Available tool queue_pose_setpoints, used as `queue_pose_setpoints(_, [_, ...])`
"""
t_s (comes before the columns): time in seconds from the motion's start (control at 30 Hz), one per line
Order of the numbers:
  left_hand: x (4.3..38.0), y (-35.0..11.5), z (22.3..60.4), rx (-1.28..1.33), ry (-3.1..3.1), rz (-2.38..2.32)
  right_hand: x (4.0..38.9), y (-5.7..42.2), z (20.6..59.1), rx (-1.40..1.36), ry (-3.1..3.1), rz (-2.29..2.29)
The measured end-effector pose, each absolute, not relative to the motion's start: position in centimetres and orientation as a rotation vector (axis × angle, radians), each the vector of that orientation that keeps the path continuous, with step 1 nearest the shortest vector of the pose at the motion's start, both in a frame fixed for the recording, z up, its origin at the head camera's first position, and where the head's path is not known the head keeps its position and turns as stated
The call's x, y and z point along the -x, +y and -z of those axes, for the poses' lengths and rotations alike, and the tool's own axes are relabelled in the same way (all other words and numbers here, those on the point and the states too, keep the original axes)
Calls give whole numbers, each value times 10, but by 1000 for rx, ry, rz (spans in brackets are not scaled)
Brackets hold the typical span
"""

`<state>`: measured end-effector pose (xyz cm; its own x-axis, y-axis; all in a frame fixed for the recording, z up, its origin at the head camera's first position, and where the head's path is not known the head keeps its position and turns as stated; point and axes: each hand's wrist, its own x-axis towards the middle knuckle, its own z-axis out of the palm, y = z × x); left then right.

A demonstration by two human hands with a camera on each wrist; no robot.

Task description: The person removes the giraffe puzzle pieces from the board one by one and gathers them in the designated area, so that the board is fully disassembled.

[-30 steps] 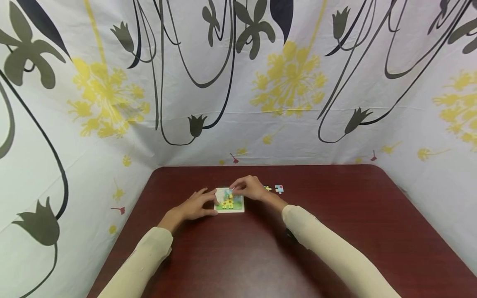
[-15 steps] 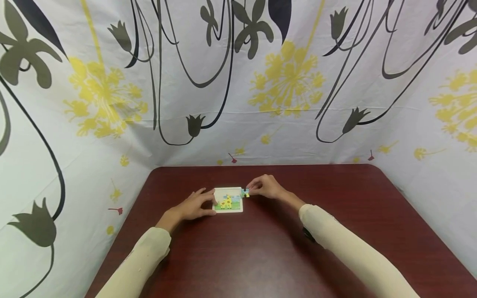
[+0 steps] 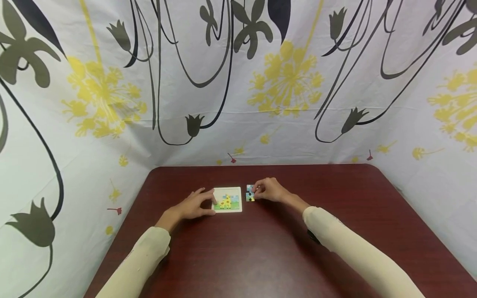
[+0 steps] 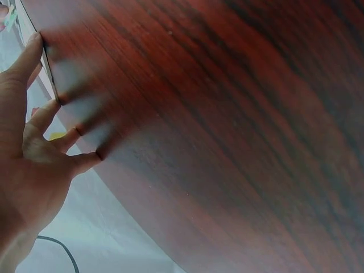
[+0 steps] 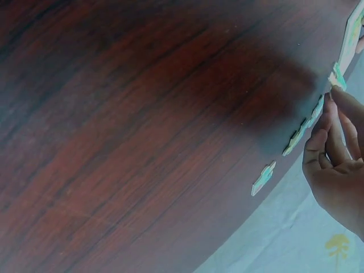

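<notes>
A white puzzle tray (image 3: 225,191) lies on the table, with a giraffe picture partly filled in along its lower part and bare white above. My left hand (image 3: 193,205) rests at the tray's left side, fingers spread, thumb by the near corner and fingertips touching the edge. Just right of the tray, my right hand (image 3: 271,190) pinches a small jigsaw piece (image 5: 336,77) between thumb and fingertip. Under and beside those fingers, blue and yellow jigsaw pieces (image 3: 250,188) show, partly covered by the hand.
In the right wrist view, more loose jigsaw pieces (image 5: 296,137) lie in a line on the table, one piece (image 5: 263,178) farther apart. The dark red wooden table (image 3: 238,256) ends at a flower-patterned white cloth (image 3: 238,95) hanging behind and at both sides.
The right hand has moved from above the tray to its right side, carrying a jigsaw piece off it to the loose pieces. The left hand has stayed at the tray's left edge.
</notes>
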<state>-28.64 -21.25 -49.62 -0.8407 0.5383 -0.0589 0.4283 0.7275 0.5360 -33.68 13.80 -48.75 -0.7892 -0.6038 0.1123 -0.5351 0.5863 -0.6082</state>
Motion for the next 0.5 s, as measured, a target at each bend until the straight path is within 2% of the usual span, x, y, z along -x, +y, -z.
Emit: queue_pose_setpoints(0.5, [289, -215, 496, -719, 2757, -685, 328, 135, 491, 970, 2785, 873])
